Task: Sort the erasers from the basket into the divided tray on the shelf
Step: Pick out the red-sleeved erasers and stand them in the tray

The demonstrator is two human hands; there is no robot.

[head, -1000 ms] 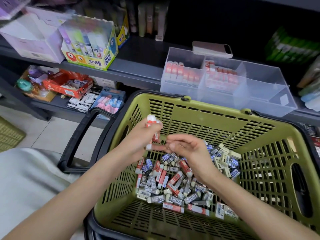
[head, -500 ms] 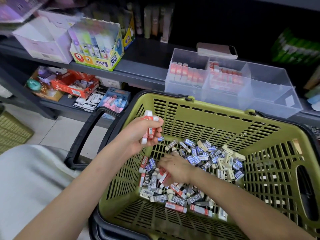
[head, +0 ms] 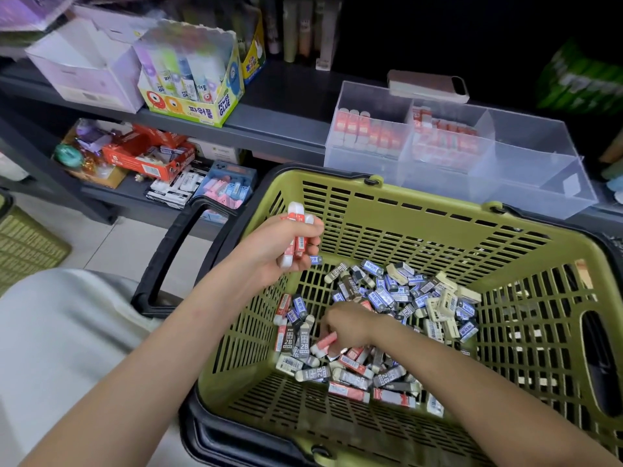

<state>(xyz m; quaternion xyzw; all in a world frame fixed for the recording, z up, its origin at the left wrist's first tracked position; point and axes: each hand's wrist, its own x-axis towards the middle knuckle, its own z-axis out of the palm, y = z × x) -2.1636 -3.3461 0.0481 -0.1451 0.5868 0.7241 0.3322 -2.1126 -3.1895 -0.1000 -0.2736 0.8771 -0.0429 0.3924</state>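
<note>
Hands: two, both bare, both at work over one basket.
Grip, left: the left hand [head: 274, 246] is raised above the basket's left wall, fingers curled round a bundle of red erasers [head: 298, 230]; at least two show, and the fingers hide any others.
Grip, right: the right hand [head: 350, 323] is down in the pile, fingertips pinching one red eraser [head: 324, 342].
Basket: one green basket [head: 421, 230] with a black handle [head: 173, 261] folded out to its left.
Pile: loose erasers [head: 391, 298] lie heaped on the basket floor in four sleeve colours, red, blue, dark grey marked 2B, and cream; too many to count.
Tray: one clear divided tray [head: 526, 163] sits on the shelf [head: 286, 129] just behind the basket. Two of its compartments hold red erasers, the left one an upright row of about seven.
Also on the shelf: one phone [head: 428, 85] behind the tray, and one glue box [head: 192, 106] to the left.
</note>
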